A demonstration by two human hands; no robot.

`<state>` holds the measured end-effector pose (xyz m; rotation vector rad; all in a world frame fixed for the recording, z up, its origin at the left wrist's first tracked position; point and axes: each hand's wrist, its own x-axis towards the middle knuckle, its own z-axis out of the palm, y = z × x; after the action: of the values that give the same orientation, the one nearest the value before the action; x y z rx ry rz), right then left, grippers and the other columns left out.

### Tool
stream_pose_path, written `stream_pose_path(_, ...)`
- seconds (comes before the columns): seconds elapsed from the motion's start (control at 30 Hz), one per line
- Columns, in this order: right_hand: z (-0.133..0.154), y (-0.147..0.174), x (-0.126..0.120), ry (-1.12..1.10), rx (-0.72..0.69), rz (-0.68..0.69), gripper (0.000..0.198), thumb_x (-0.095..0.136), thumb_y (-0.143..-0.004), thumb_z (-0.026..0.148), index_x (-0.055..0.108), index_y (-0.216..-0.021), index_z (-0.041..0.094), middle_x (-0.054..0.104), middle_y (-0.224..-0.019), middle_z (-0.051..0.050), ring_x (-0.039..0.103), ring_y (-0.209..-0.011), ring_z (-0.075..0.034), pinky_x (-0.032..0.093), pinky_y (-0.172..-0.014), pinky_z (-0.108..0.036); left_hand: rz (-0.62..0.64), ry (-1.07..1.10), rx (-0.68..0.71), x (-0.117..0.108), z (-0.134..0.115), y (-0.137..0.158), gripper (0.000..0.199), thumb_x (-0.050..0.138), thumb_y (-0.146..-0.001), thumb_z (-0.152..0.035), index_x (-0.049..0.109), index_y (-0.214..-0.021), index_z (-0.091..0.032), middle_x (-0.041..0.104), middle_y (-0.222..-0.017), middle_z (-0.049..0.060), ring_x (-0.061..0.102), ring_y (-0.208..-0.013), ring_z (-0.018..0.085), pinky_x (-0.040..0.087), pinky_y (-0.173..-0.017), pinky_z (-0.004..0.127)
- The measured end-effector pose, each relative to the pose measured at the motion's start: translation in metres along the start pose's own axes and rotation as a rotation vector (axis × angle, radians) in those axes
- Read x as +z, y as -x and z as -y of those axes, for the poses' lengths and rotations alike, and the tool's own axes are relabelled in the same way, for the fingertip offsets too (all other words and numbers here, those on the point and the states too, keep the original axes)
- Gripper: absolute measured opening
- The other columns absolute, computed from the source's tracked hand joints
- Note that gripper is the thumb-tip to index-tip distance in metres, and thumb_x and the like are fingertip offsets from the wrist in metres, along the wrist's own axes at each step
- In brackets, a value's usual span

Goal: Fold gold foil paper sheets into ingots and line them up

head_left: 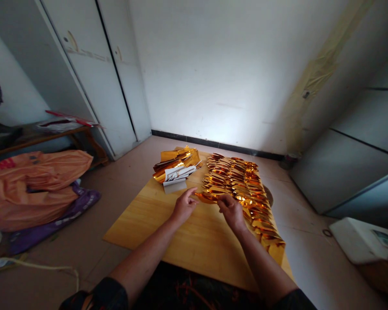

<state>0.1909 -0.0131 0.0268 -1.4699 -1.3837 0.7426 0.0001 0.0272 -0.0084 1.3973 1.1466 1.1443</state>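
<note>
A small folded piece of gold foil paper (207,197) is stretched between my two hands above the wooden board. My left hand (184,206) has its thumb and forefinger at the left end of the piece. The right end is pinched in the fingers of my right hand (231,210). Beside and beyond my right hand, folded gold foil pieces (218,176) lie overlapped in long rows. Past my left hand sits a loose pile of gold foil sheets (176,159), with white-backed sheets (180,173) at its near side.
The wooden table top (142,219) stands in front of me. Orange sacking (35,185) and a purple bag (56,221) lie on the floor at left, near a pale cable (45,266). Cabinets (87,64) and a wall are behind; a white box (364,241) is at right.
</note>
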Motion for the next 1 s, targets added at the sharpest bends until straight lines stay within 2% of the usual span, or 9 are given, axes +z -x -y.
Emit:
stream_pose_path(0.13,0.008,-0.006,-0.006,0.06,-0.052,-0.001,0.017,0.053,-0.074,0.035,0.062,-0.075,0.02,0.061,-0.061,0.002,0.056,-0.049,-0.012,0.045,-0.05,-0.022,0.062,0.143,-0.092,0.009,-0.01,-0.001,0.049,0.058,-0.065,-0.01,0.058,-0.114,-0.014,0.07,-0.089,0.004,0.067,-0.077,0.015,0.05,-0.067,0.022)
stream_pose_path(0.2,0.009,-0.006,-0.005,0.092,-0.083,0.003,0.017,0.052,-0.075,0.034,0.062,-0.075,0.021,0.061,-0.06,0.002,0.055,-0.049,-0.011,0.044,-0.051,-0.022,0.063,0.243,-0.13,0.016,-0.015,-0.002,0.052,0.062,-0.065,-0.014,0.056,-0.116,-0.013,0.07,-0.081,0.003,0.067,-0.079,0.016,0.051,-0.074,0.025)
stream_pose_path(0.3,0.008,-0.002,0.0,0.116,-0.111,0.007,0.016,0.051,-0.076,0.033,0.062,-0.075,0.021,0.059,-0.056,0.003,0.054,-0.049,-0.012,0.044,-0.052,-0.022,0.024,0.335,-0.159,0.022,-0.017,-0.001,0.054,0.067,-0.062,-0.018,0.055,-0.115,-0.013,0.07,-0.087,0.004,0.066,-0.08,0.015,0.051,-0.076,0.026)
stream_pose_path(0.43,0.001,0.006,0.006,0.043,-0.05,0.055,0.016,0.052,-0.075,0.034,0.061,-0.076,0.021,0.058,-0.056,0.003,0.055,-0.049,-0.012,0.044,-0.052,-0.023,0.009,0.282,-0.129,0.018,-0.013,0.001,0.053,0.067,-0.062,-0.019,0.055,-0.113,-0.014,0.069,-0.083,0.003,0.064,-0.075,0.015,0.05,-0.07,0.024)
stream_pose_path(0.6,-0.008,0.012,0.011,-0.073,0.022,0.125,0.015,0.053,-0.072,0.035,0.058,-0.074,0.02,0.057,-0.061,0.003,0.053,-0.049,-0.012,0.044,-0.049,-0.023,0.024,0.188,-0.076,0.008,-0.008,0.002,0.036,0.061,-0.064,-0.017,0.061,-0.1,-0.015,0.069,-0.084,0.003,0.064,-0.074,0.015,0.05,-0.069,0.025)
stream_pose_path(0.73,-0.011,0.016,0.011,-0.016,-0.021,0.149,0.015,0.051,-0.072,0.034,0.058,-0.072,0.021,0.057,-0.061,0.003,0.051,-0.053,-0.013,0.042,-0.052,-0.023,-0.036,0.106,-0.037,0.006,-0.007,0.002,0.021,0.061,-0.06,-0.012,0.061,-0.081,-0.016,0.069,-0.102,0.007,0.064,-0.092,0.019,0.05,-0.073,0.025)
stream_pose_path(0.8,-0.011,0.016,0.011,0.026,-0.035,0.131,0.015,0.05,-0.072,0.033,0.059,-0.072,0.021,0.059,-0.064,0.002,0.053,-0.057,-0.014,0.043,-0.055,-0.024,-0.033,0.078,-0.022,0.005,-0.005,0.002,0.016,0.062,-0.06,-0.01,0.058,-0.074,-0.016,0.069,-0.105,0.007,0.062,-0.098,0.02,0.049,-0.077,0.027)
stream_pose_path(1.0,-0.012,0.015,0.011,0.098,-0.059,0.122,0.016,0.05,-0.073,0.033,0.06,-0.071,0.02,0.064,-0.071,-0.001,0.056,-0.065,-0.016,0.045,-0.063,-0.027,0.015,0.054,-0.028,0.005,-0.001,0.004,0.012,0.063,-0.061,-0.013,0.057,-0.07,-0.016,0.07,-0.098,0.006,0.064,-0.09,0.018,0.05,-0.074,0.026)
